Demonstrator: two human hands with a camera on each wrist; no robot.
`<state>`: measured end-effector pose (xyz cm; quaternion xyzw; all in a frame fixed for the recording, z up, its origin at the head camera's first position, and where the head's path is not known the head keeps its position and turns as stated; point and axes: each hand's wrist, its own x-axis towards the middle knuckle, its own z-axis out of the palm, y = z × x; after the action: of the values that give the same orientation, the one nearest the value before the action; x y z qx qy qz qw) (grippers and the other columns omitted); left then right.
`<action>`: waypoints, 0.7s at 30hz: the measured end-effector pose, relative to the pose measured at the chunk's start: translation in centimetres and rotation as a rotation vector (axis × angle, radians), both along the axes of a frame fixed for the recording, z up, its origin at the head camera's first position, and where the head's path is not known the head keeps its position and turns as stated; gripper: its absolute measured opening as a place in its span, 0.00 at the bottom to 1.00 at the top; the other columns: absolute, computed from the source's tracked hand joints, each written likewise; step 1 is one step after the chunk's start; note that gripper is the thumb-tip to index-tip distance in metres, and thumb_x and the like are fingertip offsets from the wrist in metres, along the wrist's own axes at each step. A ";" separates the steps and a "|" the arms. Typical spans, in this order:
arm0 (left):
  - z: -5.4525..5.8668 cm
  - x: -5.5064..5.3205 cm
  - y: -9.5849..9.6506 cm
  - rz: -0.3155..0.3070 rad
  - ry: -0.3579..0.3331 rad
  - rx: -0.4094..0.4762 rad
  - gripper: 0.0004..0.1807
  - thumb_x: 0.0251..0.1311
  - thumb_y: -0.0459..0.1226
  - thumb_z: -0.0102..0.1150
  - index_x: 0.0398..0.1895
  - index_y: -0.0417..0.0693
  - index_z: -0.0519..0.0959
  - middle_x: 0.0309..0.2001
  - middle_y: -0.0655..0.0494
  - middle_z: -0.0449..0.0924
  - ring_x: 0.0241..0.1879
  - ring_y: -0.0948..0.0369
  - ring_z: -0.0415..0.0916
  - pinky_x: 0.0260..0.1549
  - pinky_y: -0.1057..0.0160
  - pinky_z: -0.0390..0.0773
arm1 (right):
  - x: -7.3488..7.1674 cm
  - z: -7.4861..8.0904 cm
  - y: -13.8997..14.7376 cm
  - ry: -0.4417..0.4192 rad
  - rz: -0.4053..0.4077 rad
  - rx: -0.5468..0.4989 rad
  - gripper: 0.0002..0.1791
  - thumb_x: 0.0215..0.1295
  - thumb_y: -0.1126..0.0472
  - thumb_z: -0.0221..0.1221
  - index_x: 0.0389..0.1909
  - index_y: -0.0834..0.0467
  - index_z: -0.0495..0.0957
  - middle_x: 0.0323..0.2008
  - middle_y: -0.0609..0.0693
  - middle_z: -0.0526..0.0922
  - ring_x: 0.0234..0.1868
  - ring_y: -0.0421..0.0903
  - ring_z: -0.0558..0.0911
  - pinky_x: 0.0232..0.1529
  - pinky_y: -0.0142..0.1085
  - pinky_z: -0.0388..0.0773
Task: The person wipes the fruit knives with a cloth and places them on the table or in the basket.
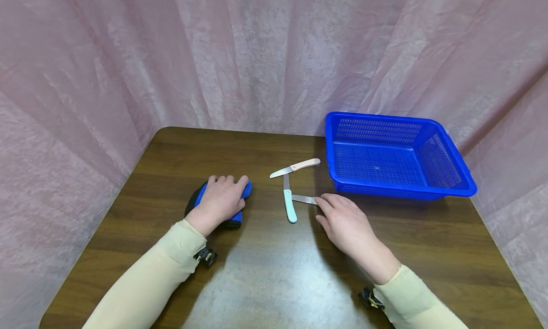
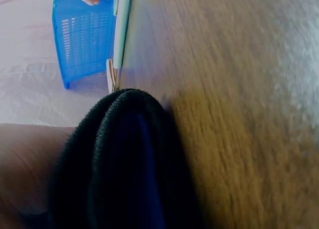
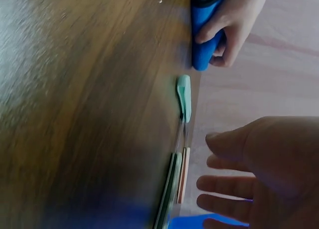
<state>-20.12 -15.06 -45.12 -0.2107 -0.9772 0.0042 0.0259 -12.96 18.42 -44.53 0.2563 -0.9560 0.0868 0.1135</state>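
Note:
My left hand (image 1: 220,200) holds a folded blue cloth item with black edging (image 1: 236,220) on the table; its exact kind is unclear. In the right wrist view, the thumb and fingers curl round its blue end (image 3: 204,40). My right hand (image 1: 344,222) hovers with fingers extended over a third folding knife (image 1: 303,199), whose handle is mostly hidden in the head view. From the right wrist, a gap shows between these fingers and the knives. A mint-handled folding knife (image 1: 289,206) and a pale pink-handled one (image 1: 305,164) lie unfolded between the hands.
A blue plastic basket (image 1: 398,192) stands at the back right of the wooden table (image 1: 265,272). Pink curtains (image 1: 257,57) hang behind the table and along its sides.

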 end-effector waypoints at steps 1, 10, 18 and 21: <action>0.0 0.1 0.0 -0.003 0.003 0.007 0.21 0.68 0.39 0.69 0.59 0.44 0.76 0.40 0.39 0.83 0.40 0.38 0.82 0.53 0.32 0.77 | 0.0 0.0 0.1 -0.008 -0.014 0.001 0.25 0.73 0.60 0.71 0.66 0.66 0.82 0.60 0.61 0.86 0.64 0.62 0.83 0.70 0.56 0.77; 0.3 0.7 0.1 0.005 -0.051 0.072 0.25 0.68 0.39 0.66 0.67 0.46 0.75 0.42 0.42 0.85 0.40 0.42 0.83 0.48 0.34 0.77 | -0.1 0.0 0.5 -0.066 -0.092 0.023 0.27 0.74 0.60 0.71 0.68 0.68 0.81 0.60 0.63 0.85 0.63 0.63 0.84 0.68 0.57 0.78; 1.5 1.5 0.5 -0.048 0.029 0.210 0.19 0.69 0.40 0.66 0.60 0.50 0.78 0.35 0.50 0.83 0.34 0.49 0.82 0.45 0.39 0.76 | -0.5 -0.5 0.5 -0.062 -0.117 0.034 0.25 0.73 0.60 0.72 0.66 0.67 0.82 0.55 0.61 0.87 0.55 0.63 0.86 0.56 0.57 0.83; 2.3 1.8 0.9 -0.062 0.052 0.258 0.17 0.68 0.40 0.66 0.58 0.52 0.78 0.34 0.52 0.82 0.35 0.52 0.82 0.45 0.40 0.75 | -0.7 -0.7 0.4 -0.047 -0.122 0.039 0.25 0.72 0.60 0.72 0.65 0.67 0.83 0.54 0.60 0.88 0.53 0.63 0.86 0.51 0.56 0.84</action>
<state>-18.30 -14.16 -42.84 -0.2356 -0.9616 -0.1168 0.0780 -13.70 18.85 -45.22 0.1978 -0.9737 0.0670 0.0911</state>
